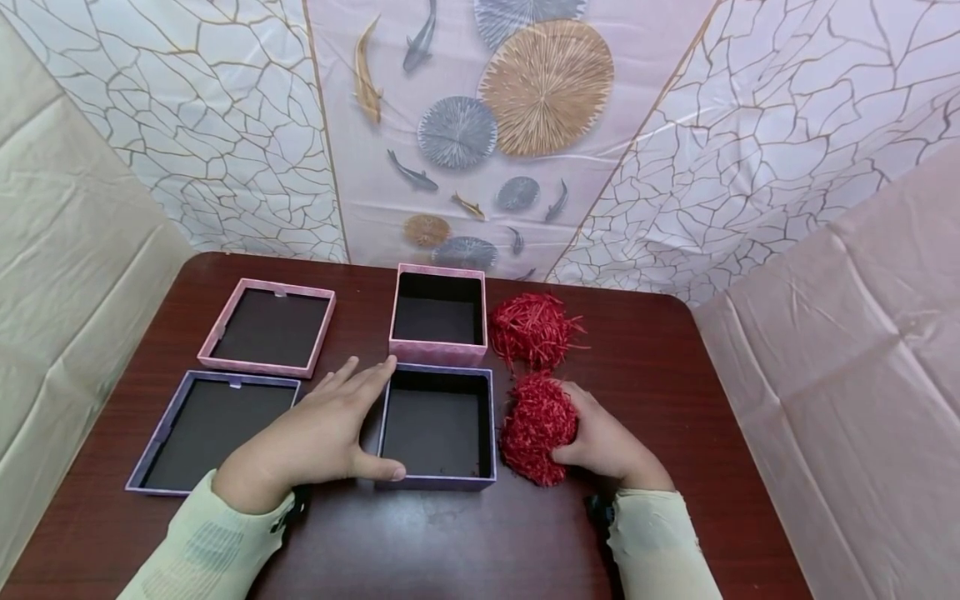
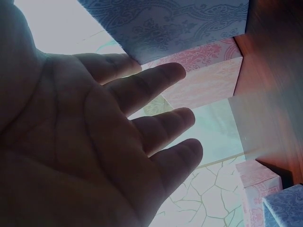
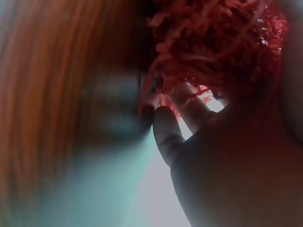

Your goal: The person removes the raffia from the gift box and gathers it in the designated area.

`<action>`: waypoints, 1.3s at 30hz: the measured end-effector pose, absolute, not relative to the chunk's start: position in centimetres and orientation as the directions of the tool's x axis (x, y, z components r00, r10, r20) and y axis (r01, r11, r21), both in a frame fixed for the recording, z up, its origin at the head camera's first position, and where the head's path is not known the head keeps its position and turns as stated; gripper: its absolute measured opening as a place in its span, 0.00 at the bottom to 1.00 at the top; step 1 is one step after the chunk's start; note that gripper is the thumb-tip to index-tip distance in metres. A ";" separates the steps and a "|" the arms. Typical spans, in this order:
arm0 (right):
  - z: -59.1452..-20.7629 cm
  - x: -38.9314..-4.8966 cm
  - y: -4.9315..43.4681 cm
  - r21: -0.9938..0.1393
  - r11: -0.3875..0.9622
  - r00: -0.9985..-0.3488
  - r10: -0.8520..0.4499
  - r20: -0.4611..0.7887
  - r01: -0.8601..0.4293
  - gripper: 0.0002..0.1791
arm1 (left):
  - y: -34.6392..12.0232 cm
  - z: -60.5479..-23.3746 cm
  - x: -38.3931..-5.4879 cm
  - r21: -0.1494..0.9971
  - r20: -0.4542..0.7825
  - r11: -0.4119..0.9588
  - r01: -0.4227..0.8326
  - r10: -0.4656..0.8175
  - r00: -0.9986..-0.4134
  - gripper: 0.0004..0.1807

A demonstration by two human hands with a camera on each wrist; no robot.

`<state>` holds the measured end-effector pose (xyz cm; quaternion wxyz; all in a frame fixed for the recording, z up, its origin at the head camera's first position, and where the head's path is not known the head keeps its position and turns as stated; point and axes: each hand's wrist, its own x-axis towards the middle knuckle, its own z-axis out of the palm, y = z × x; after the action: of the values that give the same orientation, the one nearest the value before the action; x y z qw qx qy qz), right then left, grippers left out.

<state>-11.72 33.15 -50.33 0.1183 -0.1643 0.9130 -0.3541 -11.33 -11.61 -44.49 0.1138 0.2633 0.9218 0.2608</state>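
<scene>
My right hand point(image 1: 606, 437) grips a clump of red shredded paper point(image 1: 538, 429), thumb on the near side. In the right wrist view the shredded paper point(image 3: 218, 42) fills the space above the fingers, and some fingertips are hidden in it. Just left of that clump sits a purple-blue box point(image 1: 438, 425) with a black inside. My left hand point(image 1: 322, 433) is spread at that box's left side, its fingers extended and holding nothing. In the left wrist view the index fingertip of the left hand point(image 2: 118, 118) is close to the blue box point(image 2: 189, 23); contact is hard to tell.
A pink box point(image 1: 438, 350) stands directly behind the purple-blue one. Another heap of red shredded paper point(image 1: 534, 329) lies to its right. At the left are a pink lid point(image 1: 258, 367) and a purple-blue lid point(image 1: 161, 437), both inside up. Patterned sheets point(image 1: 247, 125) surround the dark wooden table point(image 1: 637, 358).
</scene>
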 end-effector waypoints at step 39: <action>-46.5 -10.4 32.6 -0.637 0.742 -0.882 -0.424 -0.206 -0.208 0.65 | -11.6 -44.8 -11.4 0.473 -0.029 0.730 0.494 0.573 -0.819 0.78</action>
<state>-10.43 32.60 -46.51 0.1714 -0.1723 0.9175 -0.3147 -11.40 -11.63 -44.78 0.0869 0.2883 0.9259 0.2281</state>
